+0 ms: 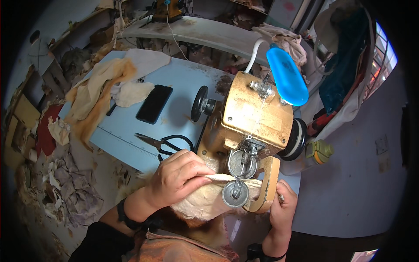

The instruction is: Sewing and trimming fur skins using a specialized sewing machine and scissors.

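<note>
My left hand (pixel 176 179) pinches the folded upper edge of a cream hide (pixel 198 201), with brown fur beneath, left of the machine’s metal discs (pixel 235 194). The hide’s edge runs between these discs on a tan sewing machine (pixel 255 105). My right hand (pixel 283 205) is closed just right of the curved tan arm (pixel 268 185), with a small pale tip showing among its fingers; what it grips is unclear. Black-handled scissors (pixel 166 144) lie open on the pale blue table (pixel 118 148), behind my left hand.
A black phone (pixel 154 104) and fur scraps (pixel 100 89) lie on the table’s left. Black wheels (pixel 297 137) flank the machine; a blue lamp (pixel 286 74) stands above. A bottle with green lid (pixel 318 150) is at right. A grey surface (pixel 349 187) extends beyond, and scraps (pixel 74 192) litter the floor.
</note>
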A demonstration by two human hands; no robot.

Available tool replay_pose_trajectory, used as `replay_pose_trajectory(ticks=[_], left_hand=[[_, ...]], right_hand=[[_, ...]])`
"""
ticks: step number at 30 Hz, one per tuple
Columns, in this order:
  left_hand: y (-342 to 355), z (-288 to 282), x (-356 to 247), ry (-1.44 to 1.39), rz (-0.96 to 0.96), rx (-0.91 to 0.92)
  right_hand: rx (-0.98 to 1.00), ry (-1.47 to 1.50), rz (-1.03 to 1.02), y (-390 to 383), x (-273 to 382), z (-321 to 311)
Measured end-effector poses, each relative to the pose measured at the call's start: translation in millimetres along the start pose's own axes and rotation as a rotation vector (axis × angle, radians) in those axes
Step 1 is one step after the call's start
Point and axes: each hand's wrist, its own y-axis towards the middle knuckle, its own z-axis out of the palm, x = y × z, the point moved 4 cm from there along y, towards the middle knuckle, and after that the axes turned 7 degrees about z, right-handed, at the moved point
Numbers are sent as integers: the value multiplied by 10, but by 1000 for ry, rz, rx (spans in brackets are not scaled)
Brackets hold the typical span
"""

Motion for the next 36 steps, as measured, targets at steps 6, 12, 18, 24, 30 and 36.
replay_pose_trajectory(ticks=[6,12,18,24,30,36], left_hand=[[32,49,33,-3,10,-3],[39,179,54,-39,2,-14],[63,275,47,-78,-58,1],[53,282,41,-73,-78,-9],[46,293,56,-102,-82,-8],[57,304,45,-105,-91,4]], right_hand=[[-9,-1,34,-20,-14,-20],[-38,47,107,-53,-23,-59],[-84,56,94,-105,-131,-106],[-27,132,172,-155,-303,-122],[-86,149,238,-179,-359,-125],[-287,-158,-1,34,-4,-253]])
